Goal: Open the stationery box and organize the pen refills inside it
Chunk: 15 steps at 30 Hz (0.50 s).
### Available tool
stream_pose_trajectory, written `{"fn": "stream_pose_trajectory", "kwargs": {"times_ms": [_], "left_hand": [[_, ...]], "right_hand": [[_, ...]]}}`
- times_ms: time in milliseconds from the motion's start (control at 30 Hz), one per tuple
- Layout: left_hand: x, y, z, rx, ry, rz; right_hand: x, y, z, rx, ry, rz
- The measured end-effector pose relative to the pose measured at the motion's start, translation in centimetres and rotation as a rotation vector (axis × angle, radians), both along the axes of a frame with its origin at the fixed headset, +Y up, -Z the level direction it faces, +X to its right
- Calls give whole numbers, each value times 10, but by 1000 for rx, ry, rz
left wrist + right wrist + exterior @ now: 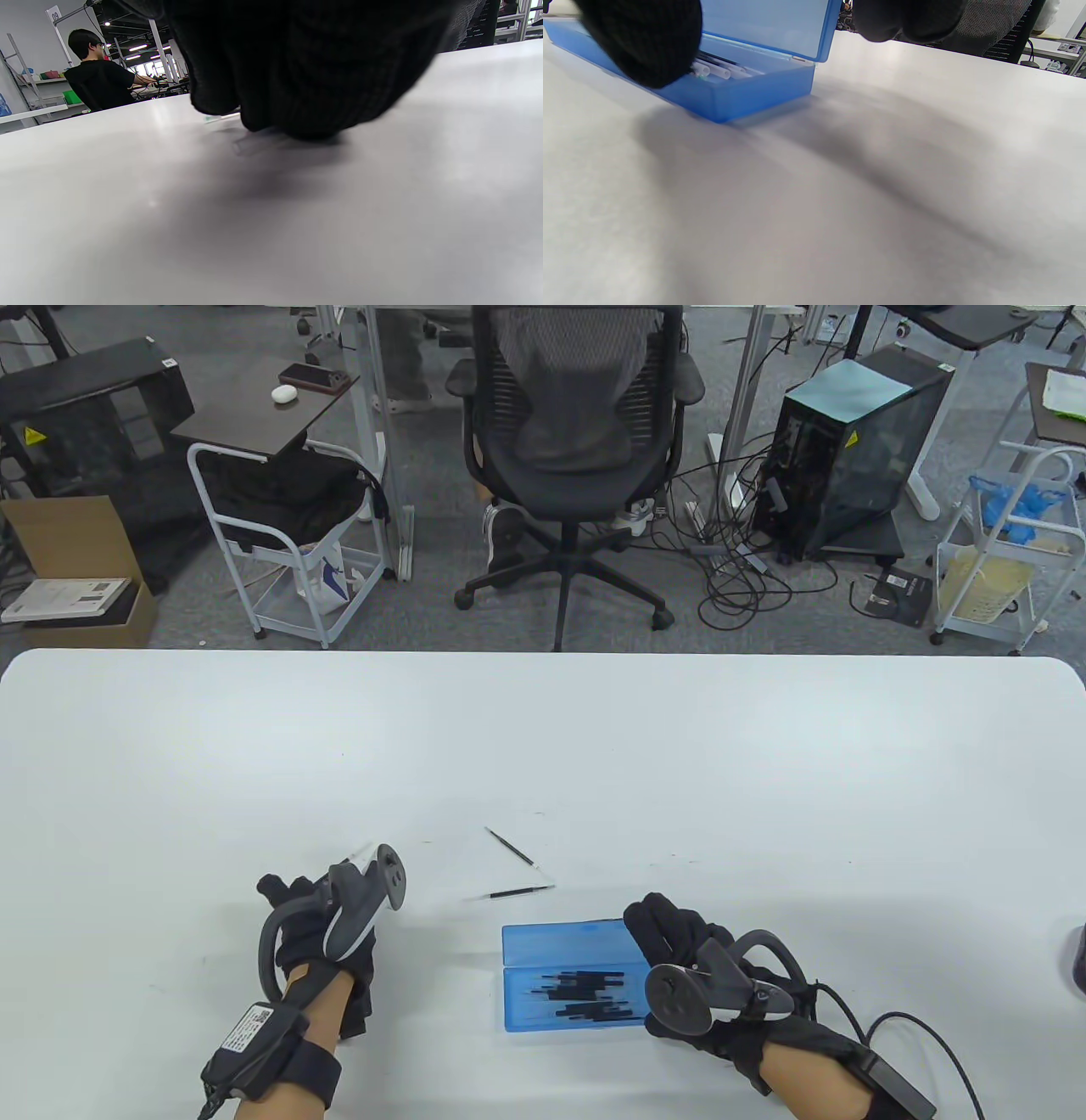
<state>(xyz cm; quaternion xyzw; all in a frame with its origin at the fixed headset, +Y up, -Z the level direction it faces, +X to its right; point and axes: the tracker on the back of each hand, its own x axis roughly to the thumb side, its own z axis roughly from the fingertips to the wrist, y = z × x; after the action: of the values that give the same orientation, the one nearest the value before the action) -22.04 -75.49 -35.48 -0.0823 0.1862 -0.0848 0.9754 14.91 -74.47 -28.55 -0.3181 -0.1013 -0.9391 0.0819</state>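
I see the blue stationery box [570,976] lying open on the white worktop [543,746], right up against my right hand [679,954]. Its lid is folded back on the far side, and a heap of pen refills [585,994] fills the near tray, just left of that hand. In the right wrist view the box [734,91] shows its raised lid and a few pale refill ends [715,70] inside, with one gloved fingertip [645,42] hanging over the tray's front wall. The right fingers curl down at the box's right end; I cannot tell whether they pinch anything.

My left hand [318,929] sits well apart from the box, out to its left, fingers curled low onto the worktop. In the left wrist view those fingers [297,76] press close to the surface, with the pale tip of a thin refill [220,117] showing beneath them; I cannot tell whether it is gripped.

Two loose refills lie between the hands, beyond the box: one [512,847] slanted farther out, the other [519,891] nearly level, just past the lid's far edge. They lie close together, not touching.
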Motion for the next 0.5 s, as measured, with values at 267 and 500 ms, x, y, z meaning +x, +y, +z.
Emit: {"fn": "stream_pose_trajectory", "kwargs": {"times_ms": [267,500], "left_hand": [[23,37,19,135,-195,36],[82,81,59,283,-520,46]], "right_hand": [[0,0,0,-3,0,-3],[0,0,0,-5,0,-4]]}}
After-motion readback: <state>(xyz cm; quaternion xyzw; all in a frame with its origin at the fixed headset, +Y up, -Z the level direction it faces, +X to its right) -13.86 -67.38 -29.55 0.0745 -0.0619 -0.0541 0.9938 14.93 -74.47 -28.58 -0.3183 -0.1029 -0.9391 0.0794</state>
